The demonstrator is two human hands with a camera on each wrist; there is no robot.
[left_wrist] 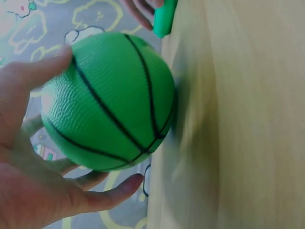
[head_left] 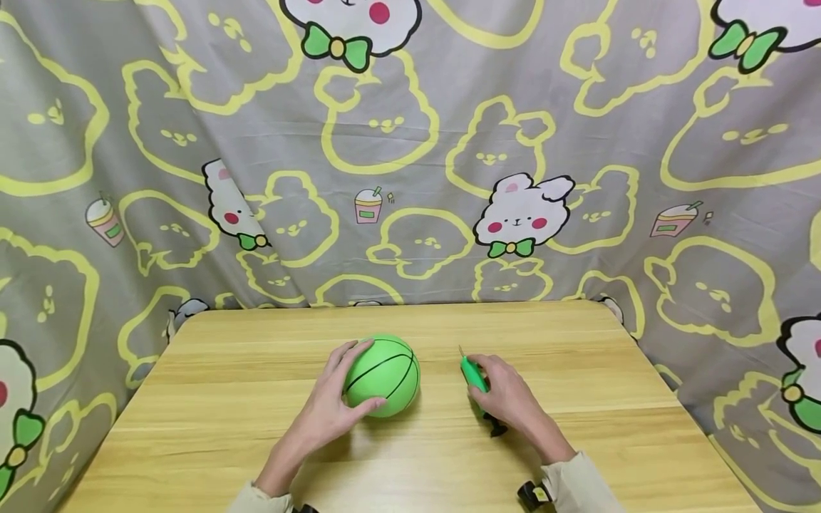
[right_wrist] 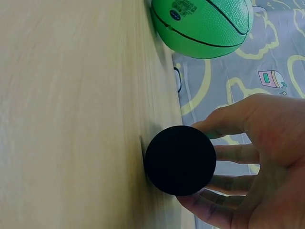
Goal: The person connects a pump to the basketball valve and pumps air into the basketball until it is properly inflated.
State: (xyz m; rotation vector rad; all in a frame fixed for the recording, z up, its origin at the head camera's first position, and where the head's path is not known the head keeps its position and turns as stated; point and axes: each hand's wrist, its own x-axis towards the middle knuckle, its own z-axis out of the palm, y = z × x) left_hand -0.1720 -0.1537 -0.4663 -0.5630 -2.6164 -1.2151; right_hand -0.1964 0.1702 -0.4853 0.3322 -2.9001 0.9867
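Observation:
A green toy basketball (head_left: 388, 376) with black seams sits on the wooden table, left of centre. My left hand (head_left: 328, 402) holds it from the left side, thumb at the near side and fingers spread round the far side. To the right, my right hand (head_left: 509, 393) grips a green ball pump (head_left: 473, 375) lying low over the tabletop. A thin needle (head_left: 461, 350) points away from me at its far end. In the right wrist view the pump's round black handle end (right_wrist: 181, 160) faces the camera and hides most of its body.
The light wooden table (head_left: 398, 467) reaches back to a grey curtain (head_left: 436, 135) printed with yellow outlines and white cartoon animals, which also hangs along both sides. A dark wrist device (head_left: 534, 495) sits by my right sleeve.

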